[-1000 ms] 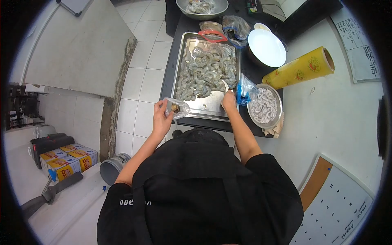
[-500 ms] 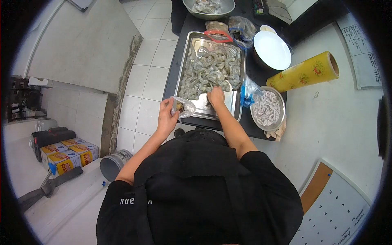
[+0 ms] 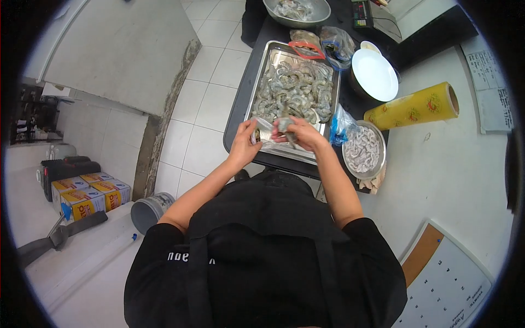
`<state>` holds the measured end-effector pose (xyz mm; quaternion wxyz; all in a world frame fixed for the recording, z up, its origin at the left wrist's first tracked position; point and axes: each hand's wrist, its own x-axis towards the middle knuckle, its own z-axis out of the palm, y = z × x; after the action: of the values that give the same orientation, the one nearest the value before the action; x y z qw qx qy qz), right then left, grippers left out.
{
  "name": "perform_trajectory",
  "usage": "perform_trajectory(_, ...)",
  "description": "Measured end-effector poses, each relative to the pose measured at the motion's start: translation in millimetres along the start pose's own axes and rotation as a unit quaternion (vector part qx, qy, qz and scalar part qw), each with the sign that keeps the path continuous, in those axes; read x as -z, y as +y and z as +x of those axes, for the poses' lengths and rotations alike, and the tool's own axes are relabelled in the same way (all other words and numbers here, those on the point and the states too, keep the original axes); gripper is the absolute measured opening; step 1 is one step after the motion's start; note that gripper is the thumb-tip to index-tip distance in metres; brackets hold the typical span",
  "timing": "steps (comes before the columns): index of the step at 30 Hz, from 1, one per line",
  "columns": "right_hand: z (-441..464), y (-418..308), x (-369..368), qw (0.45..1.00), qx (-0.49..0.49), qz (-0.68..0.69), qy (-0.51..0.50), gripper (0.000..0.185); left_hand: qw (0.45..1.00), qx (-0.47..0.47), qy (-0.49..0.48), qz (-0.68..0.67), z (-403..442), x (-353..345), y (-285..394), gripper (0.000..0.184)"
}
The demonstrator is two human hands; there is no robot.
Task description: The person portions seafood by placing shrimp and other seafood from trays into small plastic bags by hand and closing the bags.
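My left hand (image 3: 244, 144) grips the rim of a clear plastic bag (image 3: 266, 131) above the near left corner of a metal tray. Close beside it, my right hand (image 3: 302, 133) holds grey raw shrimp (image 3: 284, 125) at the bag's mouth; how many is unclear. Many more grey shrimp (image 3: 295, 90) lie heaped on the steel tray (image 3: 324, 128). What sits inside the bag is mostly hidden by my fingers and the plastic.
Right of the tray stand a bowl of pale peeled shrimp (image 3: 362, 148), a blue-edged plastic bag (image 3: 342, 124), a yellow roll (image 3: 413, 107) and a white plate (image 3: 374, 75). Behind are filled zip bags (image 3: 306, 44), a metal bowl (image 3: 298, 23) and a scale (image 3: 372, 19).
My right hand has lifted shrimp off the tray and moved back to the bag's mouth. My left hand, with the bag, has come slightly up and right in view. The view has shifted a little.
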<state>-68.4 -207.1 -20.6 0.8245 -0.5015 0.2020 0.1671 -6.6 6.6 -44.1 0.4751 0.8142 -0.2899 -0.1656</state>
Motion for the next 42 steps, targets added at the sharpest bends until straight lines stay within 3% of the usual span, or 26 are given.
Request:
perform_trajectory(3, 15.4, 10.9, -26.1, 0.999, -0.002, -0.008, -0.033, 0.032, 0.998, -0.056, 0.016, 0.027, 1.3, -0.9, -1.7, 0.068)
perform_trajectory(4, 19.1, 12.7, -30.8, 0.980, 0.021, -0.197, -0.004, 0.035, 0.998, -0.060, 0.011, 0.026, 0.7, -0.6, -0.2, 0.068)
perform_trajectory(5, 21.4, 13.5, -34.3, 0.924, 0.041, -0.379, 0.025, 0.038, 0.999, -0.042, 0.002, 0.012, -1.4, 0.5, 1.2, 0.068)
perform_trajectory(10, 13.6, 6.4, -44.5, 0.907, 0.020, -0.417, 0.058, 0.044, 1.000, -0.025, -0.004, 0.000, -7.4, -0.1, 10.6, 0.067)
perform_trajectory(12, 5.1, 0.1, -46.1, 0.864, -0.016, -0.500, 0.056, 0.042, 0.999, 0.008, -0.034, -0.024, -8.0, 0.0, 24.3, 0.064)
perform_trajectory(13, -2.6, 1.6, -46.1, 0.865, 0.003, -0.498, 0.066, 0.035, 0.999, 0.003, -0.034, -0.007, -7.5, -1.6, 24.8, 0.064)
perform_trajectory(14, -6.5, 3.7, -44.5, 0.864, -0.003, -0.495, 0.090, 0.035, 0.996, -0.086, -0.005, 0.039, -6.3, -5.1, 16.0, 0.063)
perform_trajectory(16, -19.2, 10.7, -28.2, 0.877, 0.116, -0.459, 0.075, 0.027, 0.998, -0.066, -0.007, -0.012, -2.4, -9.5, 20.1, 0.063)
perform_trajectory(17, -31.6, 11.3, -14.9, 0.876, 0.113, -0.458, 0.101, 0.027, 0.999, -0.041, -0.026, -0.022, 0.1, -8.4, 28.3, 0.063)
perform_trajectory(19, -51.6, 12.9, 5.5, 0.939, 0.129, -0.257, 0.189, 0.021, 0.998, -0.025, -0.043, -0.049, 2.9, -7.8, 30.5, 0.063)
perform_trajectory(20, -68.5, 10.8, 25.5, 0.941, 0.104, -0.224, 0.230, 0.019, 0.997, -0.034, -0.053, -0.053, 5.5, -9.4, 26.1, 0.063)
perform_trajectory(22, -98.9, 24.0, 86.8, 0.902, 0.065, -0.245, 0.351, 0.017, 0.995, -0.085, -0.028, -0.046, 10.1, -13.8, 19.3, 0.064)
perform_trajectory(23, -114.3, 39.0, 123.9, 0.841, 0.065, -0.315, 0.435, 0.021, 0.995, -0.068, -0.032, -0.063, 11.4, -14.0, 22.7, 0.064)
perform_trajectory(24, -140.9, 31.6, 135.4, 0.740, 0.009, -0.443, 0.505, 0.021, 0.995, -0.071, -0.036, -0.064, 12.7, -12.5, 29.5, 0.064)
perform_trajectory(26, -157.8, 67.1, 203.3, 0.620, -0.077, -0.518, 0.584, 0.018, 0.997, -0.048, -0.055, -0.025, 14.2, -5.6, 40.3, 0.065)
perform_trajectory(29, -165.6, 103.6, 237.8, 0.582, -0.144, -0.500, 0.624, 0.019, 0.996, -0.043, -0.065, -0.033, 17.1, -13.1, 30.1, 0.064)
perform_trajectory(36, -176.7, 107.2, 267.6, 0.603, -0.112, -0.540, 0.577, 0.016, 0.994, -0.038, -0.095, -0.022, 13.2, -20.5, 34.8, 0.064)
perform_trajectory(38, -192.5, 86.1, 266.0, 0.690, -0.074, -0.398, 0.600, 0.022, 0.994, -0.029, -0.097, -0.030, 12.9, -20.7, 39.3, 0.064)
perform_trajectory(39, -207.9, 48.9, 221.9, 0.661, -0.078, -0.437, 0.605, 0.030, 0.994, -0.021, -0.102, -0.036, 12.6, -19.1, 41.6, 0.064)
perform_trajectory(40, -207.2, 60.0, 241.2, 0.661, -0.079, -0.437, 0.605, 0.030, 0.994, -0.019, -0.103, -0.035, 12.4, -18.1, 44.0, 0.064)
perform_trajectory(42, -209.6, 83.6, 293.3, 0.715, -0.039, -0.390, 0.578, 0.024, 0.994, -0.025, -0.103, -0.012, 13.3, -17.9, 47.9, 0.063)
